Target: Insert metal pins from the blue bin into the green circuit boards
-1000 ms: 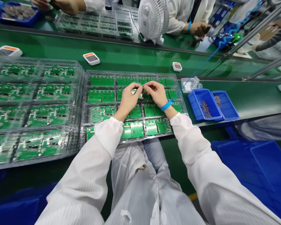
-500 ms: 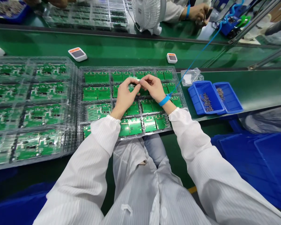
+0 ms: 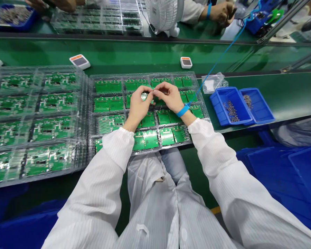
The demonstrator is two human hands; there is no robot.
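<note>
My left hand (image 3: pixel 138 106) is closed round a green circuit board (image 3: pixel 146 86), of which little shows between the fingers. From the other side my right hand (image 3: pixel 171 98), with a blue wrist strap (image 3: pixel 183 110), has thumb and forefinger pinched at the board's upper edge, touching the left fingertips. Whatever sits in that pinch is too small or hidden to make out. Both hands are above a clear plastic tray (image 3: pixel 206 119) whose compartments hold green circuit boards (image 3: pixel 150 139), many lying in pairs.
Stacked clear trays (image 3: pixel 83 114) of boards stand at the left. To the right are two blue bins (image 3: pixel 217 112) of small metal parts and a plastic bag (image 3: pixel 209 83). A blue cord (image 3: pixel 217 64) runs from the strap. Beyond the ledge stand a fan (image 3: pixel 162 15) and a co-worker's hands (image 3: pixel 220 13).
The view has shifted slightly, so the bins sit a little further right. Both hands keep nearly the same pose at the board, with only small finger movement.
</note>
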